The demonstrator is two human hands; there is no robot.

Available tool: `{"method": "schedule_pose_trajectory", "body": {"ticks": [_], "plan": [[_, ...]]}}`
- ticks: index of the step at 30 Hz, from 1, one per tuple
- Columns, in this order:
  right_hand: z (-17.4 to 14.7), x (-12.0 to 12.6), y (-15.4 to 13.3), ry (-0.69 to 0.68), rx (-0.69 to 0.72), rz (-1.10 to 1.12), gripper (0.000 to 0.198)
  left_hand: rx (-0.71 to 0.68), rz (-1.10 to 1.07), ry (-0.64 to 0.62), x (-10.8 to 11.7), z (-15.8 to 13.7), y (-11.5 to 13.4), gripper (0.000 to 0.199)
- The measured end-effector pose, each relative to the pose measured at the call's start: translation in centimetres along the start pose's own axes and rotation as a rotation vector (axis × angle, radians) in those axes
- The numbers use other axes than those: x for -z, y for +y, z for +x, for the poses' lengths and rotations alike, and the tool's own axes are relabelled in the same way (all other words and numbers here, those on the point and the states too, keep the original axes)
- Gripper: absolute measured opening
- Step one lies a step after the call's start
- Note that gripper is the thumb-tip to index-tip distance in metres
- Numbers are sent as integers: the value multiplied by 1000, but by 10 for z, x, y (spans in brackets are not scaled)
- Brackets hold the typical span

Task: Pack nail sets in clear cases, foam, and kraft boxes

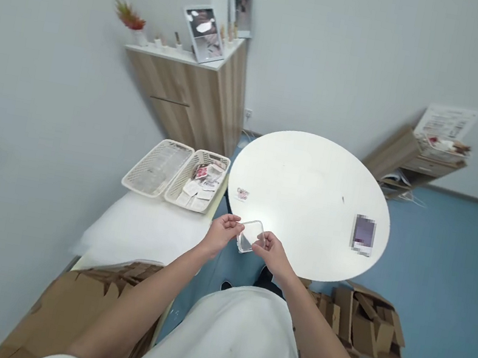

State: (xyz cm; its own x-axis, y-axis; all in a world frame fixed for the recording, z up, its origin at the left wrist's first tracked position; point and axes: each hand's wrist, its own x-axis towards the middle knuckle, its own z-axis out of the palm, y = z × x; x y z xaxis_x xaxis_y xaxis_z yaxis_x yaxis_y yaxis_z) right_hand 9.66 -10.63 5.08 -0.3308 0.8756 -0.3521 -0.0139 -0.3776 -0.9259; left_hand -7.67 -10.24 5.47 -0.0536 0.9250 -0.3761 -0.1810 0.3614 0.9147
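Observation:
Between my two hands is a small clear plastic box (252, 234), held in the air at the near edge of the round white table (304, 178). My left hand (224, 233) pinches its left side with the thumb and fingers. At the right side, my right hand (271, 251) grips the box the same way. I can see through it; whether it has a lid on cannot be made out. On the table just beyond the left hand lies a small printed packet (242, 194) with pink and red marks.
Left of the table, one white basket (130, 184) holds clear plastic boxes and another (166, 196) holds small packets. Cardboard boxes (368, 325) lie on the floor at right; more cardboard (63, 308) is at lower left. A blurred-out dark item (364, 233) lies on the table's right side.

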Motion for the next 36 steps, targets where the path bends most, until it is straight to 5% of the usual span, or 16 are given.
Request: {"method": "schedule_pose_trajectory", "body": {"ticks": [6,11,19,25,30,36], "plan": [[-12,65,-6,197,109,-209,51,-148,296,-261,-60,35,3,35],[-8,115,-25,153,123,-331,26,-215,499,-414,-103,55,12,34],[8,162,-23,97,59,-222,25,-240,504,-279,-144,78,9,46],[6,188,-14,196,1,60,26,-99,403,-117,-151,84,-9,45],[1,202,-8,276,-50,257,28,120,278,-297,-166,75,-21,52],[-4,202,-1,390,-68,215,26,66,272,-283,-189,79,-23,37]]}}
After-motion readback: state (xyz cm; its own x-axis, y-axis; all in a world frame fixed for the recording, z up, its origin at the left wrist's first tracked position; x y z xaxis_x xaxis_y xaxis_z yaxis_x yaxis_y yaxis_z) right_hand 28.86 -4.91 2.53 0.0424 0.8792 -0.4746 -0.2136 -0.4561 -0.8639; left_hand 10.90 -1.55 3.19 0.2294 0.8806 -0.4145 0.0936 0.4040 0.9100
